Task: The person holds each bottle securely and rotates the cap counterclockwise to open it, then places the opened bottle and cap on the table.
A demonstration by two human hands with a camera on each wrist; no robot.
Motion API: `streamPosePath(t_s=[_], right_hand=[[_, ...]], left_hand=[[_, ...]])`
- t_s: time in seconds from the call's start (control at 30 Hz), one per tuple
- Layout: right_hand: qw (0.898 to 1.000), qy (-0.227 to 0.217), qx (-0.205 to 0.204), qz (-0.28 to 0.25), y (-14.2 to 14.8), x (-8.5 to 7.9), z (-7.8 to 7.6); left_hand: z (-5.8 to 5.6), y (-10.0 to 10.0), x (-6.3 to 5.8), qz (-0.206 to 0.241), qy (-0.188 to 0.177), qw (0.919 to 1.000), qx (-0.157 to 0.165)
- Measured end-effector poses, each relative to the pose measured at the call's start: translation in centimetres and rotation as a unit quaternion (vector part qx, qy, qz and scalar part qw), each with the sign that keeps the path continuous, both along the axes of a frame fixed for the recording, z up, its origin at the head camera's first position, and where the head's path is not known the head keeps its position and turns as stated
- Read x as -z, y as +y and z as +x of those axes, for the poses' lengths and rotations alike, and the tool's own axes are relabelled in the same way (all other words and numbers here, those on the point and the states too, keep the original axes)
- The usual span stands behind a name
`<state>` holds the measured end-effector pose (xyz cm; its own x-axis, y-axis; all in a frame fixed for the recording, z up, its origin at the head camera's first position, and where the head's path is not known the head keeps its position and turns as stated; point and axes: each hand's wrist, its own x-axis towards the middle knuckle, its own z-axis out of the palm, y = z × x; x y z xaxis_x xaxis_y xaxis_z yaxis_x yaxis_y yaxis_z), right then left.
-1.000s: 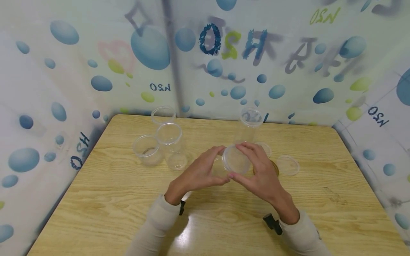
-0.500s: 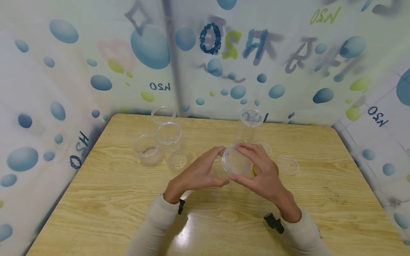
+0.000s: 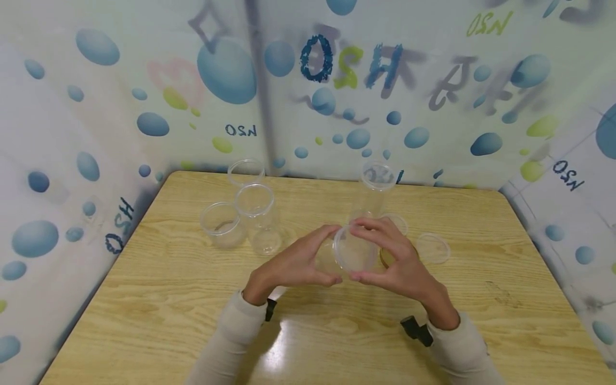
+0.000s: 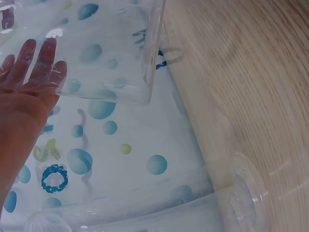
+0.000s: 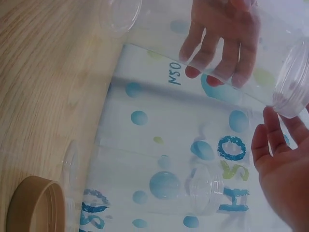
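In the head view a clear plastic jar (image 3: 327, 255) is held on its side above the table, its lidded end turned to the right. My left hand (image 3: 295, 263) grips the jar body, thumb below and fingers above; those fingers show through the clear wall in the right wrist view. My right hand (image 3: 401, 262) holds the clear lid (image 3: 356, 250) by its rim, fingers on top and thumb underneath. Seen from the right wrist, the ridged lid (image 5: 293, 79) sits on the jar's end with my right fingertips (image 5: 270, 116) against it.
Several clear open jars (image 3: 255, 206) stand at the left of the table (image 3: 308, 342). Another clear jar (image 3: 377, 182) stands behind my hands. Near my right hand lie a clear lid (image 3: 433, 248) and a brown ring-shaped lid (image 5: 31, 205). A patterned wall sheet (image 3: 308, 144) borders the back.
My right hand has shifted its hold around the lid, its thumb and wrist a little lower and to the right. The jar and left hand have moved only slightly.
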<state>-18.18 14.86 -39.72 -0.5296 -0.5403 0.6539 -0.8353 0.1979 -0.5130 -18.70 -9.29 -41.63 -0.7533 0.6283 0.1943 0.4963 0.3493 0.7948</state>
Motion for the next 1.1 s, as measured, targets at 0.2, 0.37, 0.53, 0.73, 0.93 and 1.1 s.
streamPosePath(t_s=[0.2,0.37,0.53,0.73,0.93,1.1], right_hand=[[0.999,-0.010,-0.041,-0.004,0.4,-0.2,-0.1],[0.997,-0.048,-0.053,0.006,0.7,-0.4,-0.1],[0.994,-0.097,-0.012,0.039,0.6,-0.5,0.2],[0.990,-0.089,0.094,0.050,-0.5,-0.3,0.7],[0.984,-0.024,0.172,0.042,-1.6,-0.2,0.9],[0.983,-0.013,0.181,0.021,-1.8,-0.1,1.0]], left_hand=[[0.1,-0.1,-0.2,0.004,-0.026,0.9994,0.021],[0.1,0.0,-0.1,0.008,-0.025,0.9994,0.024],[0.0,0.3,0.1,0.008,0.007,0.9998,-0.016],[-0.1,0.9,0.5,-0.001,0.062,0.9956,-0.070],[-0.1,1.2,0.6,-0.004,0.079,0.9932,-0.084],[-0.1,1.1,0.7,-0.005,0.075,0.9941,-0.078]])
